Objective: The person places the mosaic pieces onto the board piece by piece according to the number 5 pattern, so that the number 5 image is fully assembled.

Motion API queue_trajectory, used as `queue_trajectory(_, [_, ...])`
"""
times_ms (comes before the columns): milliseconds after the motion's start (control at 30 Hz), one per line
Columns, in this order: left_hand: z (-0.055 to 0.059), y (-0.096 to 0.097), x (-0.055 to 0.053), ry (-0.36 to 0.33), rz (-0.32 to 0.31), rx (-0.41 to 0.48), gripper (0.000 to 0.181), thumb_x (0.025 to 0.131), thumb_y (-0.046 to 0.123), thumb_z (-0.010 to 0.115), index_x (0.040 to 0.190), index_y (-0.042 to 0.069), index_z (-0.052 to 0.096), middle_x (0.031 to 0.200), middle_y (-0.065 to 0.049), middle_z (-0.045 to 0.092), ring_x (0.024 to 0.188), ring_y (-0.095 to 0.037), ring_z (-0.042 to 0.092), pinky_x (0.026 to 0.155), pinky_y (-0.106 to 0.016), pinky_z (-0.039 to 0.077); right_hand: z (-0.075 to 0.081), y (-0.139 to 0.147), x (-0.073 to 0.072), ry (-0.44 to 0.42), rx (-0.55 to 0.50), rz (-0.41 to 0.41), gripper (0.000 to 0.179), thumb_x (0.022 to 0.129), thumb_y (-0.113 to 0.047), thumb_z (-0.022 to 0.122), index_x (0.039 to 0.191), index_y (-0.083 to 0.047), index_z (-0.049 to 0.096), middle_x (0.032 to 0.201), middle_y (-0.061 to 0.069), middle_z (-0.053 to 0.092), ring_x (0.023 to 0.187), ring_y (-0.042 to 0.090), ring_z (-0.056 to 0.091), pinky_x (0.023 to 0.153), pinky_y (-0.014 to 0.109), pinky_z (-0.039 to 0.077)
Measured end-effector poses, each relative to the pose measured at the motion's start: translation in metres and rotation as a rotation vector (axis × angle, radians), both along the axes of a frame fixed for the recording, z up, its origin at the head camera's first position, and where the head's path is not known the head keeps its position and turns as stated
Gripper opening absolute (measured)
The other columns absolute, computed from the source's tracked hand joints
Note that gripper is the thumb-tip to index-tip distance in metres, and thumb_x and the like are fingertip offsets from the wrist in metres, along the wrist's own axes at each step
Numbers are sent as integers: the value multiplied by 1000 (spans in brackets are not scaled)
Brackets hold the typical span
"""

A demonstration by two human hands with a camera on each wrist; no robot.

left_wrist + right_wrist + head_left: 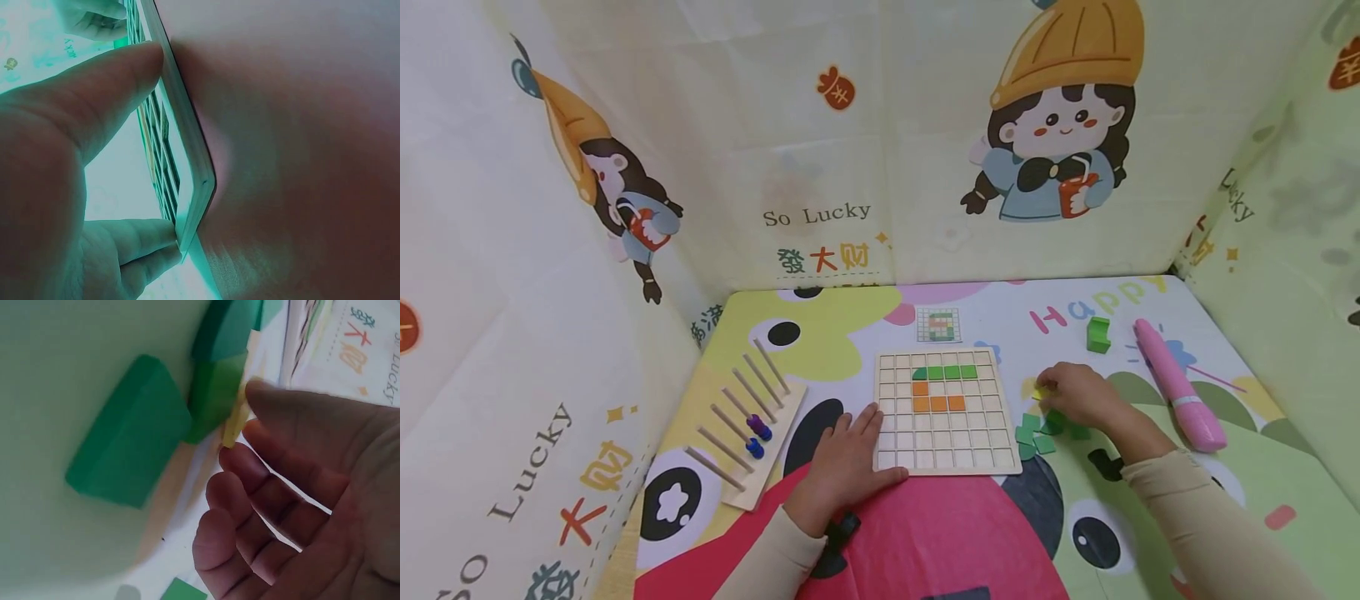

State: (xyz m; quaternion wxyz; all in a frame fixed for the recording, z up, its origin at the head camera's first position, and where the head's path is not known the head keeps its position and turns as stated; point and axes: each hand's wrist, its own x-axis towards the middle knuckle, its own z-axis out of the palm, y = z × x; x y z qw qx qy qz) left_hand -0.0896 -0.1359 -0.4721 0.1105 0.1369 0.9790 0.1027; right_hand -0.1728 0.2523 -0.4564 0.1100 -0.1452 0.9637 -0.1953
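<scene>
A wooden grid board lies on the patterned mat, with green tiles in a row and orange tiles forming a corner below them. At the board's front left corner rests my left hand, its straight fingers touching the left edge and its thumb the front edge. To the right of the board, my right hand pinches a small yellow tile between thumb and fingertips. Several loose green tiles lie beside and partly under that hand.
A small pattern card lies behind the board. On the left stands a wooden peg rack with blue and purple beads. A green curved block and a pink wand-like object lie at the right. Printed cloth walls surround the table.
</scene>
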Motion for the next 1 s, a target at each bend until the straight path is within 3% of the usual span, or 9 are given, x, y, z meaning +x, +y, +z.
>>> queue_trajectory(533, [0, 2, -1, -15, 3, -15, 103, 81, 71, 72, 160, 13, 39, 167, -7, 37, 147, -43, 39, 115, -66, 38, -1, -1, 4, 52, 3, 1, 18, 85, -9, 81, 100, -3, 74, 88, 9, 69, 80, 25, 62, 78, 51, 54])
queue_trajectory(800, [2, 2, -1, -19, 4, -9, 104, 81, 70, 73, 160, 12, 39, 166, -7, 37, 147, -43, 39, 115, -66, 38, -3, 0, 9, 85, -68, -46, 11, 87, -10, 81, 87, -9, 70, 80, 2, 68, 75, 19, 58, 70, 39, 49])
queue_trajectory(1000, [3, 1, -1, -17, 7, -16, 104, 80, 69, 74, 160, 12, 40, 166, -8, 38, 146, -43, 39, 114, -66, 38, 0, -2, 8, 93, -159, -73, 12, 88, -13, 79, 87, -7, 69, 82, 2, 68, 76, 17, 58, 69, 36, 48])
